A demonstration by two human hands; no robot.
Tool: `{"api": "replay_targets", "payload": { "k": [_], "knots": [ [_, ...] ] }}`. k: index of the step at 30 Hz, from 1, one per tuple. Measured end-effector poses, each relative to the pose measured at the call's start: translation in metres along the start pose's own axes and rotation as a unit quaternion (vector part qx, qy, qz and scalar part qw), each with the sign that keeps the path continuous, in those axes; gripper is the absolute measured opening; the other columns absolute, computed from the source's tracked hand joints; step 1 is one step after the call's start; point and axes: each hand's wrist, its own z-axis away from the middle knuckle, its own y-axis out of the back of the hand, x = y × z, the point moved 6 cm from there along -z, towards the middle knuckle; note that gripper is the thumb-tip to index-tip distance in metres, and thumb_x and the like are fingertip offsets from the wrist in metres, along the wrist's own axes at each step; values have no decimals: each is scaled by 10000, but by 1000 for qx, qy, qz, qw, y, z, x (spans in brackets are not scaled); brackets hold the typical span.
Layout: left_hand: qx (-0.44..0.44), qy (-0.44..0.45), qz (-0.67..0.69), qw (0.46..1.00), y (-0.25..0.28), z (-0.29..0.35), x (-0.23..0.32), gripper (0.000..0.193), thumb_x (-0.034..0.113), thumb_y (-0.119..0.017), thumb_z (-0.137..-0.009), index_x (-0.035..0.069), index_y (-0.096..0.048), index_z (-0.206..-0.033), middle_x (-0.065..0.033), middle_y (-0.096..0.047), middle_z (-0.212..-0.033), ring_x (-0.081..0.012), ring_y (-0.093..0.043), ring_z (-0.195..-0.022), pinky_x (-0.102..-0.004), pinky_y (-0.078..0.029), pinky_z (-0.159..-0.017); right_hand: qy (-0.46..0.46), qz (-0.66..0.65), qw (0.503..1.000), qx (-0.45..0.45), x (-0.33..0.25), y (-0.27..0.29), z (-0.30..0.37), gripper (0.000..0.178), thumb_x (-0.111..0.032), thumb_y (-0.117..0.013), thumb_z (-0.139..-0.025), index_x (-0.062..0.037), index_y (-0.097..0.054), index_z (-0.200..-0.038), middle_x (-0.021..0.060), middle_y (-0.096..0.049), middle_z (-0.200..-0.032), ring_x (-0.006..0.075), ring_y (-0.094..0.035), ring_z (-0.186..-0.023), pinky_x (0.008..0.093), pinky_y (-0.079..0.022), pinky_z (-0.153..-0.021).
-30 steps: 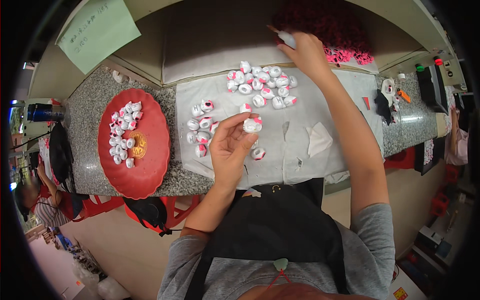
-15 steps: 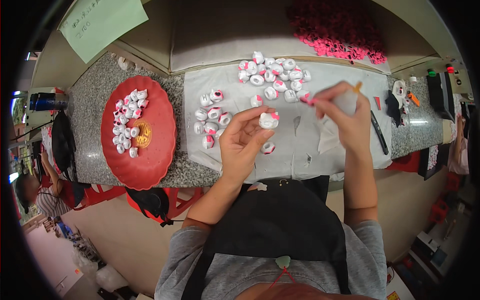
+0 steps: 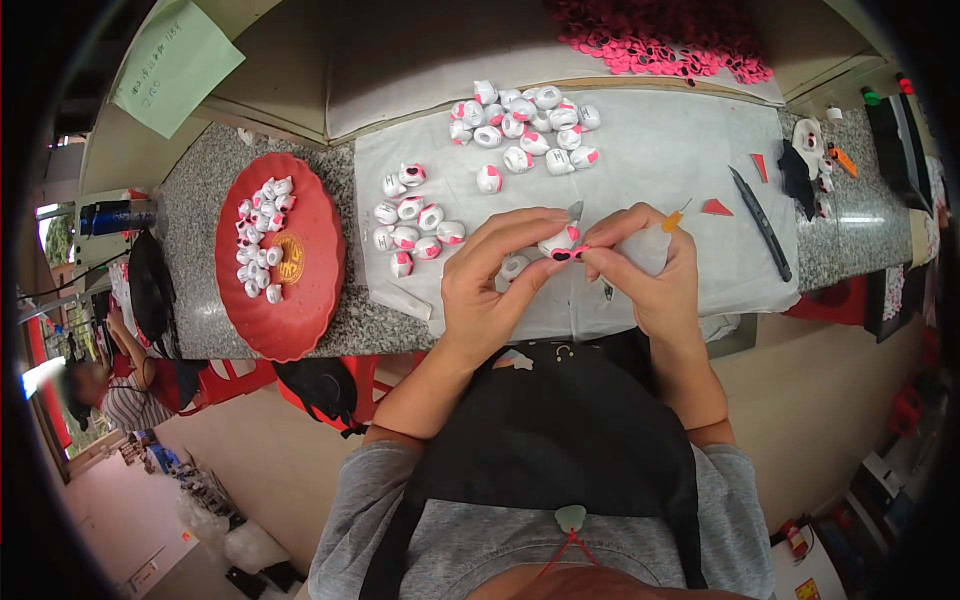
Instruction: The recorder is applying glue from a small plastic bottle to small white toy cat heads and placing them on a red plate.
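Note:
My left hand (image 3: 490,280) is closed around a small white cat-head figurine (image 3: 556,243) with a pink bow, held above the paper sheet. Thumb and index finger of my right hand (image 3: 655,285) pinch a tiny pair of pink glasses with dark lenses (image 3: 567,255) against the front of the figurine. Also tucked in my right hand is a translucent squeeze bottle (image 3: 648,250) with an orange needle tip (image 3: 673,221) pointing up and away; my fingers partly hide it. Another white head (image 3: 513,267) lies beneath, mostly covered by my left hand.
More cat heads stand in a far group (image 3: 530,118) and a left group (image 3: 410,210). A red scalloped plate (image 3: 330,270) holds several heads with glasses. Pink glasses pieces (image 3: 650,55) pile up at the back. A black cutter knife (image 3: 760,225) lies right on the white sheet (image 3: 680,130).
My right hand has moved left with the pink glasses, from beside the far heads to the figurine. The two hands now meet. The view has shifted slightly.

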Motion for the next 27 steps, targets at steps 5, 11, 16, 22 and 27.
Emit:
{"api": "replay_targets", "payload": {
  "k": [5,11,16,22,27],
  "knots": [
    [11,47,107,993,-3,1,-3,287,-39,-579,-655,-25,-511,-934,-140,-505,-977,-195,-487,-914,-278,-403,-756,32,21,999,12,-1,-3,4,112,67,-560,-647,22,-492,-723,107,-525,-727,122,-500,-588,218,-408,-534],
    [9,102,236,966,-4,3,-10,262,-59,-535,-690,-24,-498,-947,-160,-495,-980,-207,-471,-946,-284,-388,-797,61,1,997,36,-5,-3,4,201,59,-585,-626,19,-483,-795,92,-517,-737,112,-501,-606,213,-413,-540],
    [4,111,239,965,-2,7,-13,257,-67,-519,-698,-51,-478,-952,-167,-491,-989,-204,-474,-941,-289,-395,-794,14,27,999,-41,0,-16,0,314,-3,-624,-630,-3,-515,-925,43,-532,-787,82,-502,-674,207,-412,-597],
    [-27,100,308,946,-4,8,-14,250,-38,-530,-706,-54,-476,-949,-165,-510,-955,-194,-497,-900,-292,-410,-756,0,-25,998,-52,8,-14,3,269,-12,-614,-655,10,-537,-912,39,-541,-760,68,-495,-625,187,-411,-547],
    [-3,66,257,964,1,9,-17,214,-19,-556,-693,-34,-510,-902,-155,-525,-928,-207,-498,-897,-292,-403,-758,1,-58,997,-46,8,-18,3,247,-12,-610,-663,21,-533,-895,43,-541,-722,74,-494,-587,188,-404,-536]
  ]
}}
